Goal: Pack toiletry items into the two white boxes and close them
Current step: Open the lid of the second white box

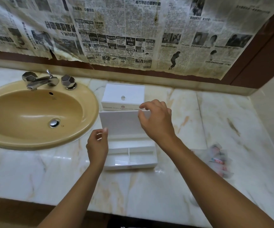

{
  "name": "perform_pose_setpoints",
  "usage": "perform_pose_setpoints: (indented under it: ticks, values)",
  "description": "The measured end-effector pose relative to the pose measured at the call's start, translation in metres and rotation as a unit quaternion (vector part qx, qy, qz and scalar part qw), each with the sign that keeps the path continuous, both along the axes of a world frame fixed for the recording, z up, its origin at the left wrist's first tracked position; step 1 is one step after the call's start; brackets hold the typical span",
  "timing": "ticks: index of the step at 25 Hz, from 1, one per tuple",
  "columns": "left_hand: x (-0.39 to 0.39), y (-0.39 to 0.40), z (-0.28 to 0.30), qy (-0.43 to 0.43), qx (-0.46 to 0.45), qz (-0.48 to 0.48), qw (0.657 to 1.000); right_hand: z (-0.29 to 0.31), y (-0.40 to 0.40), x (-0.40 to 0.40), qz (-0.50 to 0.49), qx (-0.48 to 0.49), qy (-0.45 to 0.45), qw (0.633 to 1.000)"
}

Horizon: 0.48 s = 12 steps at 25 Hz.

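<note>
Two white boxes stand on the marble counter (166, 191) right of the sink. The far box (123, 94) is closed, with a clear knob on its lid. The near box (131, 155) is open; its divided compartments hold nothing that I can see. Its lid (121, 124) stands upright. My right hand (156, 120) pinches the lid's top right corner. My left hand (97, 145) is at the lid's lower left edge, with curled fingertips pinching that edge. A blurred heap of toiletry packets in clear wrap (220, 160) lies on the counter to the right.
A tan oval sink (34, 116) with a chrome tap (39, 80) fills the left. Newspaper (133, 30) covers the wall behind. A side wall (273, 112) closes off the right. The counter's front edge runs along the bottom.
</note>
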<state>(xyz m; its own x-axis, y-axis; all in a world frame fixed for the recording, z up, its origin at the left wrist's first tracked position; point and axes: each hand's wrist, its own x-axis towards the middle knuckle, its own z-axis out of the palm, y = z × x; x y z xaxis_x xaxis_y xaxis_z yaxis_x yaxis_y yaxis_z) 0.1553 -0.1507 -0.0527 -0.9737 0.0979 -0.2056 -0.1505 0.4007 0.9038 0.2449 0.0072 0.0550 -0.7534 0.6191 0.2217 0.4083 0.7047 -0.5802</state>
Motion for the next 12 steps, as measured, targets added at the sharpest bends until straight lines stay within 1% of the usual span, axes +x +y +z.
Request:
perform_pose_setpoints:
  ticks: [3,5,9,12]
  values:
    - [0.003,0.000,0.000,0.006,-0.008,0.001,1.000,-0.004,0.018,0.024,-0.016,-0.014,-0.014,1.000]
    - [0.005,0.000,0.000,0.017,-0.010,0.001,1.000,-0.011,0.032,0.044,-0.030,-0.027,-0.050,0.998]
    - [0.008,-0.001,-0.002,0.033,-0.015,0.001,0.999,-0.030,0.061,0.088,-0.038,-0.038,-0.177,0.983]
    - [0.009,0.000,-0.002,0.033,-0.016,0.002,0.999,-0.038,0.082,0.122,-0.024,-0.048,-0.299,0.953]
